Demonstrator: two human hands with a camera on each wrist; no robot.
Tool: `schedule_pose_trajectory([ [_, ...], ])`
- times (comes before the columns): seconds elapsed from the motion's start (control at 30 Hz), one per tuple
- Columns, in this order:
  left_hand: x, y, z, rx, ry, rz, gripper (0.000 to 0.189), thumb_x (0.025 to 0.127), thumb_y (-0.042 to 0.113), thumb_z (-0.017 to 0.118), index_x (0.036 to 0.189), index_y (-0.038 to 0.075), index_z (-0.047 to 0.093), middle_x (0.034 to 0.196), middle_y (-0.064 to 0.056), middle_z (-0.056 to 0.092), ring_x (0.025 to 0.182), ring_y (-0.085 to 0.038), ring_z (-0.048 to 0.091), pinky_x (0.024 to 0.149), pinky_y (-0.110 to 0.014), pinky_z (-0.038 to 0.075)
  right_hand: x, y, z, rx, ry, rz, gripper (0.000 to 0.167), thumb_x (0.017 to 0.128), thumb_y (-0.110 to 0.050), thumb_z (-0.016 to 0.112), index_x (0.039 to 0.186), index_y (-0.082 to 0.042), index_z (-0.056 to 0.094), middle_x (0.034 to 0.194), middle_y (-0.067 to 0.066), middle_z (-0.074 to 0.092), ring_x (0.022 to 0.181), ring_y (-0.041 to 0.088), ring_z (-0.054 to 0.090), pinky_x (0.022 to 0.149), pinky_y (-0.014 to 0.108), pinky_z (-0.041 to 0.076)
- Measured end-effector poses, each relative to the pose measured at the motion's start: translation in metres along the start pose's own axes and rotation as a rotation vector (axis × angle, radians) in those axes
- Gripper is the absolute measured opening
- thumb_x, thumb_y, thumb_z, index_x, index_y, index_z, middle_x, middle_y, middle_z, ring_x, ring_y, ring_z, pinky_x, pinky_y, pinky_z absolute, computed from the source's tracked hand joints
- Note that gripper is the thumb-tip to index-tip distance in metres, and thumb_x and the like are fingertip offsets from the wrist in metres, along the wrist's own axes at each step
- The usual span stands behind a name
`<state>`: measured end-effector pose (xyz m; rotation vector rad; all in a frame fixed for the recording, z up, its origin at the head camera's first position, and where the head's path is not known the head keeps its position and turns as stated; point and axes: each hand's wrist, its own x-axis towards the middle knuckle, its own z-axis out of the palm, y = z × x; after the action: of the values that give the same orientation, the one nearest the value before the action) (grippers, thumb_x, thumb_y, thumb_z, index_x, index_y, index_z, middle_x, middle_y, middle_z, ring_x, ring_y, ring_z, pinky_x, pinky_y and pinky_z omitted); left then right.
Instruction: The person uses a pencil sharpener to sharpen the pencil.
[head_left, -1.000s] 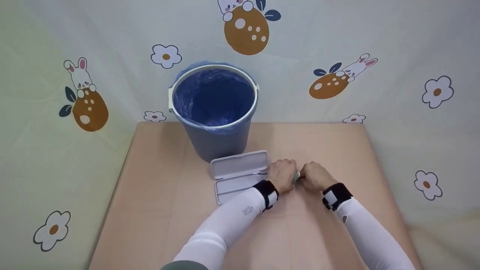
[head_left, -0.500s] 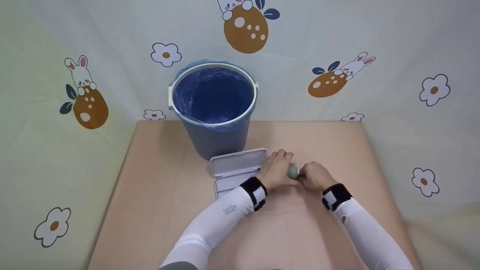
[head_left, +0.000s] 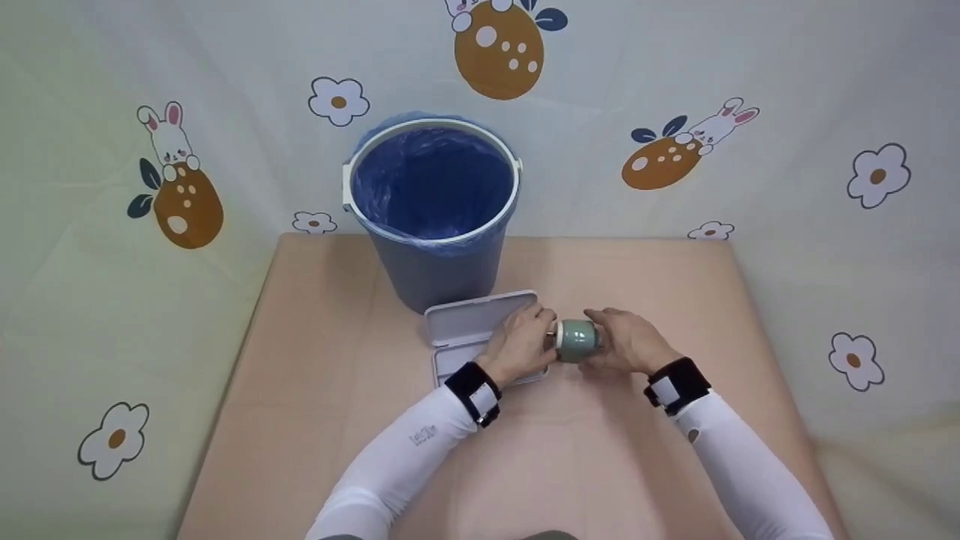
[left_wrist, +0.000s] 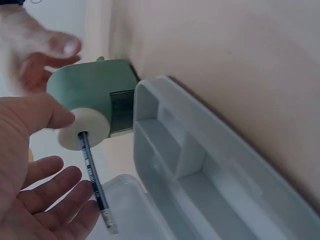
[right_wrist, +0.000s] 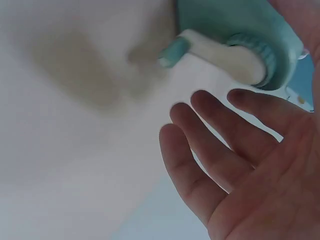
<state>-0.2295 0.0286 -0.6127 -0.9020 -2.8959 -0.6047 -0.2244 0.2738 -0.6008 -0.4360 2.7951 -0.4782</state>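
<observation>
A green hand-crank pencil sharpener (head_left: 577, 340) lies between my hands, its white round front facing left. In the left wrist view a dark patterned pencil (left_wrist: 92, 172) sticks out of the hole in that front. My left hand (head_left: 519, 343) has its thumb at the white front, with the other fingers loosely bent beside the pencil. My right hand (head_left: 631, 341) is at the crank side, fingers spread and slightly curved. The white crank arm (right_wrist: 222, 57), with its green knob (right_wrist: 174, 52), shows just beyond the fingertips in the right wrist view. The pencil's tip is hidden inside the sharpener.
An opened pale grey pencil case (head_left: 457, 358) with compartments lies under and beside my left hand, close to the sharpener. Behind it stands a grey-blue bin (head_left: 442, 277) lined with a blue bag. A patterned cloth backs the peach-coloured table (head_left: 315, 420).
My left hand has shifted left, off the sharpener's body to its front, so the green body now shows. My right hand's curled fingers have loosened and spread.
</observation>
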Motion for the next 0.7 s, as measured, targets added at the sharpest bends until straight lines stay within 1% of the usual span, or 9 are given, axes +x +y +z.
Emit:
schedule_pose_trajectory([
  [0.1, -0.003, -0.003, 0.009, 0.016, 0.026, -0.003, 0.028, 0.094, 0.022, 0.083, 0.117, 0.009, 0.075, 0.112, -0.006, 0.077, 0.101, -0.026, 0.076, 0.092, -0.039, 0.065, 0.002, -0.013, 0.003, -0.021, 0.059, -0.055, 0.103, 0.079, -0.046, 0.1, 0.162, -0.003, 0.056, 0.155, 0.029, 0.065, 0.14, 0.05, 0.067, 0.116, 0.062, 0.058],
  [0.2, -0.005, -0.004, 0.014, 0.013, 0.037, -0.024, 0.019, 0.098, 0.019, 0.078, 0.114, 0.009, 0.075, 0.111, -0.006, 0.079, 0.1, -0.027, 0.078, 0.09, -0.041, 0.065, 0.006, -0.021, 0.012, -0.02, 0.098, -0.104, 0.099, 0.08, -0.042, 0.1, 0.159, -0.001, 0.058, 0.155, 0.028, 0.065, 0.139, 0.049, 0.066, 0.114, 0.062, 0.058],
  [0.33, -0.008, -0.004, 0.022, 0.007, 0.053, -0.018, 0.013, 0.103, 0.018, 0.074, 0.112, 0.009, 0.076, 0.108, -0.006, 0.08, 0.097, -0.029, 0.079, 0.088, -0.042, 0.065, 0.012, -0.024, 0.027, -0.036, 0.141, -0.139, 0.086, 0.08, -0.034, 0.101, 0.151, -0.004, 0.063, 0.142, 0.023, 0.072, 0.129, 0.044, 0.071, 0.108, 0.06, 0.062],
  [0.47, -0.009, -0.005, 0.031, -0.022, 0.084, 0.012, 0.011, 0.106, 0.019, 0.073, 0.109, 0.008, 0.074, 0.104, -0.007, 0.08, 0.093, -0.03, 0.079, 0.084, -0.043, 0.065, 0.017, -0.023, 0.039, -0.079, 0.189, -0.159, 0.077, 0.08, -0.033, 0.102, 0.142, -0.009, 0.064, 0.126, 0.017, 0.073, 0.116, 0.039, 0.073, 0.099, 0.057, 0.066],
  [0.53, -0.008, -0.006, 0.035, -0.036, 0.111, 0.028, 0.01, 0.106, 0.017, 0.074, 0.108, 0.008, 0.074, 0.102, -0.008, 0.08, 0.091, -0.03, 0.079, 0.082, -0.044, 0.065, 0.019, -0.022, 0.041, -0.102, 0.211, -0.177, 0.074, 0.08, -0.034, 0.103, 0.139, -0.011, 0.064, 0.122, 0.016, 0.072, 0.112, 0.037, 0.074, 0.096, 0.056, 0.067],
  [0.57, -0.007, -0.01, 0.045, -0.032, 0.135, 0.04, 0.011, 0.106, 0.019, 0.073, 0.108, 0.008, 0.073, 0.101, -0.007, 0.08, 0.091, -0.03, 0.079, 0.081, -0.044, 0.065, 0.019, -0.021, 0.041, -0.107, 0.217, -0.185, 0.073, 0.08, -0.034, 0.103, 0.138, -0.011, 0.064, 0.12, 0.015, 0.072, 0.11, 0.037, 0.074, 0.094, 0.056, 0.067],
  [0.6, -0.006, -0.012, 0.051, -0.027, 0.158, 0.048, 0.009, 0.105, 0.018, 0.073, 0.107, 0.009, 0.073, 0.099, -0.006, 0.08, 0.089, -0.029, 0.079, 0.078, -0.044, 0.064, 0.019, -0.022, 0.041, -0.115, 0.224, -0.197, 0.073, 0.08, -0.034, 0.103, 0.137, -0.011, 0.064, 0.119, 0.015, 0.072, 0.109, 0.037, 0.074, 0.093, 0.056, 0.067],
  [0.7, -0.006, -0.014, 0.055, -0.036, 0.18, 0.043, 0.007, 0.103, 0.014, 0.074, 0.106, 0.008, 0.072, 0.097, -0.008, 0.079, 0.087, -0.03, 0.079, 0.077, -0.045, 0.064, 0.02, -0.023, 0.039, -0.137, 0.228, -0.228, 0.071, 0.079, -0.034, 0.103, 0.135, -0.011, 0.064, 0.116, 0.015, 0.071, 0.104, 0.036, 0.075, 0.089, 0.056, 0.068],
])
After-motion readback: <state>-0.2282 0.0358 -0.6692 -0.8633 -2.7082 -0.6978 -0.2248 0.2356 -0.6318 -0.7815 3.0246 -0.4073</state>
